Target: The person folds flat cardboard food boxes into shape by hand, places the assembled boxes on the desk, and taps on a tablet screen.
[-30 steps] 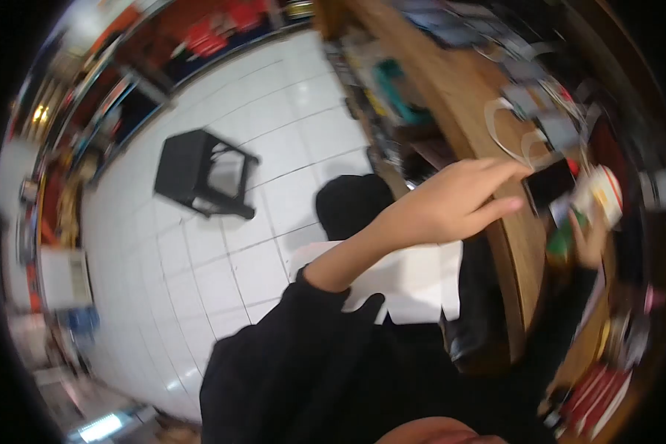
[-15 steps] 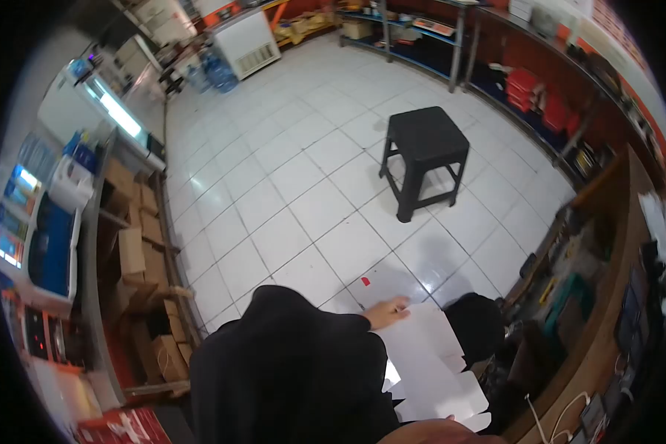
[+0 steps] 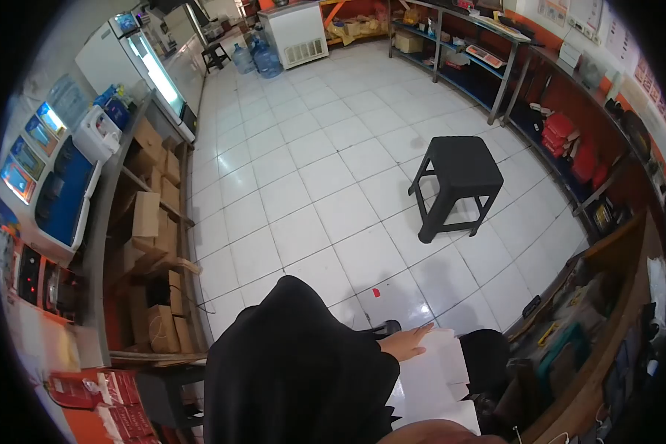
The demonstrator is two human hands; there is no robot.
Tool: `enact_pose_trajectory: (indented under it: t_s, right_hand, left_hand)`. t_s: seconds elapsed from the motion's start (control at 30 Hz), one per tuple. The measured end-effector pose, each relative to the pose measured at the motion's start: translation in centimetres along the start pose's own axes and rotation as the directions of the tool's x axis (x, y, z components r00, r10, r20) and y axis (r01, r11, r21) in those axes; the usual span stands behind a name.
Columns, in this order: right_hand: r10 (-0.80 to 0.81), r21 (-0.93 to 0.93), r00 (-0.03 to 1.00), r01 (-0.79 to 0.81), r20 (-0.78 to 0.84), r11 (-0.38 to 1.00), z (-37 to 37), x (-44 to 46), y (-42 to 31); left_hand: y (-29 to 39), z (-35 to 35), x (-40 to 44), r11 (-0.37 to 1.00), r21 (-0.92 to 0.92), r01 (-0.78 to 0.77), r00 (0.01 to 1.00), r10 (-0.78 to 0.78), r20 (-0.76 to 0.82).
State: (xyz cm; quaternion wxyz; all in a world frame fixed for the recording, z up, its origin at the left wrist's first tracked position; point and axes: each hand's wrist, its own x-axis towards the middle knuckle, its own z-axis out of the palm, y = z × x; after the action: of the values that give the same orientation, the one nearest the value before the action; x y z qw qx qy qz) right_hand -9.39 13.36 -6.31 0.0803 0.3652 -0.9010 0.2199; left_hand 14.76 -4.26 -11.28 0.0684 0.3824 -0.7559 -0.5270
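My left hand [image 3: 405,344] comes out of a wide black sleeve [image 3: 303,362]. Its fingers are stretched out and apart, lying on the far end of a white flattened cardboard box [image 3: 425,377] with cut flaps along its right side. The near end of the box is hidden by a blurred brown rounded shape at the bottom edge, which I cannot make out. Beside the box on the right is a rounded black form [image 3: 485,362], perhaps clothing. I cannot see my right hand.
A black plastic stool [image 3: 462,174] stands on the white tiled floor [image 3: 303,200]. Shelves with cardboard boxes [image 3: 146,214] line the left. A wooden unit [image 3: 636,259] holding mixed items is close on the right. Red packs [image 3: 122,407] are at lower left.
The view has tilted up and shifted, so the stool sits lower and further right. My left hand stays at the box's far end, with its fingers now more spread.
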Motion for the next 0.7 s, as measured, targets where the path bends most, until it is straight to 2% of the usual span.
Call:
enact_pose_trajectory:
  t_s: [0.03, 0.13, 0.2, 0.27, 0.33, 0.37, 0.4, 0.43, 0.53, 0.57, 0.63, 0.7]
  right_hand:
    - [0.008, 0.010, 1.000, -0.008, -0.005, 1.000, 0.0, 0.0, 0.2]
    - [0.037, 0.054, 0.999, -0.035, -0.029, 0.998, -0.3, 0.0, 0.3]
    - [0.061, 0.094, 0.997, -0.056, -0.054, 0.994, -0.7, 0.0, 0.6]
    - [0.102, 0.157, 0.991, -0.088, -0.085, 0.984, -1.4, 0.3, 0.6]
    - [0.157, 0.247, 0.979, -0.122, -0.129, 0.961, -2.7, 0.7, 0.3]
    - [0.194, 0.314, 0.970, -0.140, -0.147, 0.939, -3.5, 0.8, 0.1]
    - [0.233, 0.386, 0.959, -0.157, -0.160, 0.909, -4.5, 1.1, -0.2]
    - [0.270, 0.463, 0.948, -0.165, -0.170, 0.871, -5.5, 1.2, -0.6]
    - [0.384, 0.697, 0.917, -0.206, -0.107, 0.687, -7.4, 1.7, -1.6]
    - [0.401, 0.788, 0.915, -0.216, -0.043, 0.577, -7.8, 1.8, -2.1]
    - [0.426, 0.909, 0.900, -0.255, 0.097, 0.330, -7.9, 1.8, -2.6]
    - [0.384, 0.946, 0.879, -0.321, 0.282, 0.040, -7.0, 1.2, -3.2]
  left_hand:
    - [-0.2, -0.1, 0.2, 1.000, -0.020, 0.004, 0.999, -0.004, 0.038]
    - [-1.0, 0.6, 0.3, 0.991, 0.054, -0.125, 0.979, 0.132, -0.152]
    - [1.0, -0.6, -1.0, 0.926, 0.356, -0.129, 0.961, 0.205, -0.184]
    - [2.0, -2.3, -1.7, 0.851, 0.413, -0.323, 0.889, 0.423, -0.175]
    - [2.2, -3.9, -1.8, 0.685, 0.242, -0.687, 0.656, 0.728, -0.200]
    - [2.9, -4.8, -2.2, 0.795, -0.008, -0.607, 0.793, 0.604, -0.081]
    - [3.9, -5.7, -2.8, 0.862, -0.237, -0.449, 0.875, 0.477, 0.078]
    - [4.5, -6.1, -3.1, 0.876, -0.423, -0.230, 0.894, 0.362, 0.263]
    - [4.8, -4.5, -1.6, 0.830, -0.421, -0.366, 0.912, 0.409, 0.014]
    - [5.3, -4.6, -0.7, 0.815, -0.441, -0.375, 0.918, 0.394, -0.052]
    - [6.7, -4.2, 1.2, 0.816, -0.399, -0.419, 0.895, 0.296, -0.334]
    - [8.0, -3.4, 3.0, 0.756, -0.489, -0.436, 0.852, 0.172, -0.494]
